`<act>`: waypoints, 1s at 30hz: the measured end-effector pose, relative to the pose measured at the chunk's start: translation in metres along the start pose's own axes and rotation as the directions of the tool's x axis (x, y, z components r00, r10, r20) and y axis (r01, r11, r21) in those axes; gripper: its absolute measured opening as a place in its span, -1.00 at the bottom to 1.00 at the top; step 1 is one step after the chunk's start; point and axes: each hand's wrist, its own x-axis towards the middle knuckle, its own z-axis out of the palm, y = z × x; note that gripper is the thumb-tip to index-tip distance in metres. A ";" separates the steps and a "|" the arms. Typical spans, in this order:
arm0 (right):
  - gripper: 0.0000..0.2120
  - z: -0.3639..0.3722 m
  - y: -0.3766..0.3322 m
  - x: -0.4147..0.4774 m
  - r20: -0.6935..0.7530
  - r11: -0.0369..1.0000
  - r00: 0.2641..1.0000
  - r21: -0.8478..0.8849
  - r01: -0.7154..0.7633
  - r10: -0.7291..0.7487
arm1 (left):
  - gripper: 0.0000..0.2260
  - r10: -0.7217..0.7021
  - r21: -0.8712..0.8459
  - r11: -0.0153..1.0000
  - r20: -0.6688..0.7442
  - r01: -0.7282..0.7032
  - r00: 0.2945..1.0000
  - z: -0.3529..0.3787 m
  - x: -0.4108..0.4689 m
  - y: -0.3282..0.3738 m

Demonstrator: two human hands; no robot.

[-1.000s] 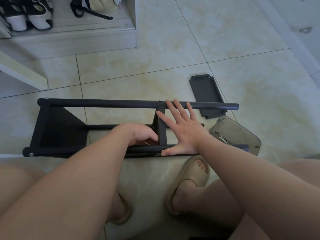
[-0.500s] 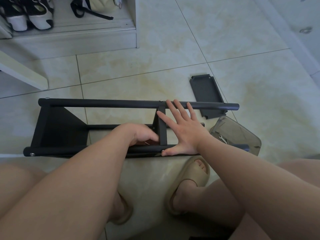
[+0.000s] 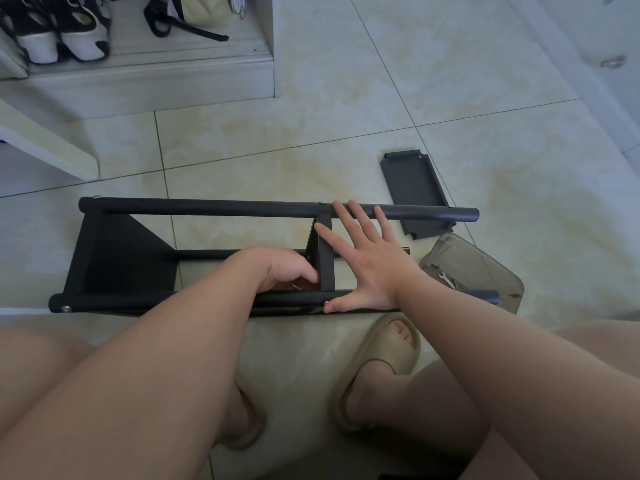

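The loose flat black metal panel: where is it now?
In the head view, the black panel lies on the pale tiled floor, right side, just beyond the black tubular frame.

The left grip curls behind the crossbar of the frame, fingertips hidden; what it holds cannot be told. Shoes and bag are cut by the top edge.

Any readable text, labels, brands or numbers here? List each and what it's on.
No text can be read anywhere.
Black frame: no markings show.
Loose black panel: no markings show.
Clear plastic bag: no print shows.
Pale bag on the shelf: a small printed patch at its edge, too blurred to read.
Shoes: no legible brand.
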 end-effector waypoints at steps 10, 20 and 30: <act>0.18 0.001 0.001 0.000 -0.021 1.000 1.000 0.008 0.006 -0.006 | -0.82 0.051 -0.030 0.998 -0.024 -0.051 0.998 -0.001 0.000 0.000; 0.18 0.003 0.001 0.001 -0.040 1.000 0.999 0.018 0.010 -0.010 | -0.81 0.024 -0.024 0.999 -0.028 -0.024 0.999 0.001 0.002 0.002; 0.18 0.001 0.001 0.000 -0.026 1.000 1.000 0.001 0.006 -0.006 | -0.78 -0.040 -0.066 0.997 0.024 0.041 0.999 0.000 0.003 0.001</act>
